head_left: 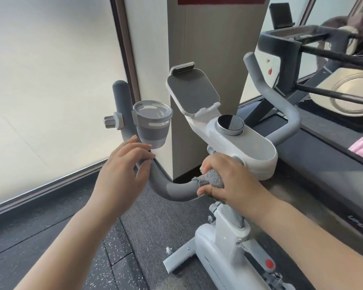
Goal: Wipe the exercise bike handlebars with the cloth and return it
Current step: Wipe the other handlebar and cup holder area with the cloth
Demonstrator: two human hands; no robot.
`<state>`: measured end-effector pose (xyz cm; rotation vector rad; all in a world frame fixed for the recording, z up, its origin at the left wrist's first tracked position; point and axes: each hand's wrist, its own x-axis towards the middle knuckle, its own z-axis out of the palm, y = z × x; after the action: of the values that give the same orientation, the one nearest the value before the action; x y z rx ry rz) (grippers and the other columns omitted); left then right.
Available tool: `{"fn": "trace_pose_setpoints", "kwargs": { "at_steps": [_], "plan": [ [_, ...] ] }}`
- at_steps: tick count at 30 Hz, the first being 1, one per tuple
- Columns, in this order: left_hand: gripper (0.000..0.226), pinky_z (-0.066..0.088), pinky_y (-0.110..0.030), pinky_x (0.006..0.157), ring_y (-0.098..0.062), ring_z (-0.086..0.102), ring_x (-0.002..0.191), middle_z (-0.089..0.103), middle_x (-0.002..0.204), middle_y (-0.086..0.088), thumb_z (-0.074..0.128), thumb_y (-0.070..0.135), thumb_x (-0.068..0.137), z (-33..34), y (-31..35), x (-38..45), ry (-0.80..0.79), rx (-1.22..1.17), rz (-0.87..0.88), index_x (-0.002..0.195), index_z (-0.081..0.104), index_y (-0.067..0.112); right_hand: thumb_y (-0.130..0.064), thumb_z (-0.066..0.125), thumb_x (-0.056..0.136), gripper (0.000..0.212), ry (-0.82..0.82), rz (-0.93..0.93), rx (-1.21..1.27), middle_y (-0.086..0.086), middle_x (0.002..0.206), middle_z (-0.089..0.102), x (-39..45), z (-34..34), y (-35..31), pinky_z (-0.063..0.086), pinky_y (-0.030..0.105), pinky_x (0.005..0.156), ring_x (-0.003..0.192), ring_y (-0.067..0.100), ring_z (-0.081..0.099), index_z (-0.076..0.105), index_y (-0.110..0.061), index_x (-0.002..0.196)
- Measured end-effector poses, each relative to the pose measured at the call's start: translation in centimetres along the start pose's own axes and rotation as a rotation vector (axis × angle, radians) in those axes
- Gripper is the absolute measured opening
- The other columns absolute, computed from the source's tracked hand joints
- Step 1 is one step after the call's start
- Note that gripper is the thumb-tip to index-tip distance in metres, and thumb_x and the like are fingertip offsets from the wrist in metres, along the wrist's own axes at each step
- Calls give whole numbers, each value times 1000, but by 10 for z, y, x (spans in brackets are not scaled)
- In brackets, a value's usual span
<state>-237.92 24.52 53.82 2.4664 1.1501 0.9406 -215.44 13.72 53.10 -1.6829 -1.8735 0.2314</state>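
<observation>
The white exercise bike has grey curved handlebars (172,190) that sweep left and right from its console. My right hand (231,178) is shut on a fuzzy grey cloth (211,178), pressing it around the left handlebar close to the centre stem. My left hand (124,172) rests against the left handlebar further out, just below the cup holder, with fingers spread loosely over the bar. The right handlebar (281,101) rises free at the upper right.
A grey cup holder (152,122) is clamped to the left handlebar upright. The white console (258,147) carries a round dial (230,124) and a tilted tablet holder (194,91). A beige pillar stands behind, a treadmill (333,164) to the right, dark speckled floor below.
</observation>
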Motion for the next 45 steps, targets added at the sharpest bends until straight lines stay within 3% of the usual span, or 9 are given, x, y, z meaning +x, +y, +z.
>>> {"fn": "trace_pose_setpoints", "kwargs": {
  "at_steps": [6, 9, 13, 21, 26, 30, 36, 42, 45],
  "plan": [
    [13, 33, -29, 106, -10, 42, 130, 64, 114, 12, 63, 17, 86, -6, 0, 3, -46, 33, 12, 96, 70, 22, -44, 71, 77, 37, 12, 19, 114, -1, 95, 57, 12, 10, -32, 39, 22, 82, 89, 15, 53, 54, -14, 93],
    [14, 33, -30, 107, -9, 41, 131, 63, 115, 12, 63, 18, 86, -8, -2, 3, -60, 26, 21, 98, 70, 22, -51, 63, 79, 38, 203, 52, -82, 0, 94, 60, 16, -24, -7, 43, 31, 81, 89, 20, 56, 55, -16, 94],
    [15, 32, -29, 107, -10, 42, 131, 63, 117, 11, 62, 18, 86, -7, -3, 4, -49, 22, 30, 98, 70, 22, -55, 51, 81, 44, 110, 134, -270, 2, 102, 62, 6, -40, 29, 41, 39, 88, 97, 27, 55, 58, -15, 98],
    [15, 28, -25, 107, -9, 39, 133, 63, 119, 12, 60, 20, 89, -6, -3, 0, -51, 35, 31, 100, 69, 21, -36, 56, 87, 27, 213, 121, -104, 0, 102, 62, -14, 2, 8, 39, 27, 92, 99, 20, 55, 61, -13, 99],
    [15, 26, -20, 105, -9, 40, 132, 64, 118, 11, 62, 17, 88, -6, -1, 0, -38, 41, 20, 100, 70, 20, -41, 54, 87, 32, 77, -16, -14, 0, 98, 61, -9, 34, -47, 38, 21, 88, 94, 13, 51, 60, -12, 97],
    [17, 25, -19, 105, -7, 39, 133, 63, 120, 12, 61, 20, 88, -9, -1, 1, -65, 49, 34, 103, 70, 21, -38, 63, 86, 24, 86, 77, 100, -7, 96, 60, 7, 11, -45, 33, 8, 80, 90, 5, 51, 59, -17, 97],
    [18, 30, -28, 108, -8, 39, 134, 62, 121, 12, 61, 18, 89, -6, 0, 1, -53, 33, 17, 104, 69, 22, -38, 61, 88, 27, 74, 294, -307, 4, 103, 62, 19, -19, -4, 32, 29, 74, 96, 26, 55, 57, -16, 103],
    [17, 27, -23, 107, -10, 40, 134, 63, 120, 9, 61, 13, 88, -3, 2, -2, -30, 36, 0, 101, 68, 20, -34, 63, 86, 20, 162, 98, -223, 1, 94, 63, 6, 16, -30, 37, 28, 79, 90, 24, 56, 59, -17, 96],
    [18, 28, -25, 108, -10, 38, 135, 62, 123, 9, 60, 13, 88, -4, 4, -2, -34, 33, 5, 103, 68, 20, -39, 59, 86, 23, 175, 32, 33, -4, 91, 63, -5, 33, -51, 43, 24, 79, 87, 15, 58, 60, -18, 94]
  ]
}}
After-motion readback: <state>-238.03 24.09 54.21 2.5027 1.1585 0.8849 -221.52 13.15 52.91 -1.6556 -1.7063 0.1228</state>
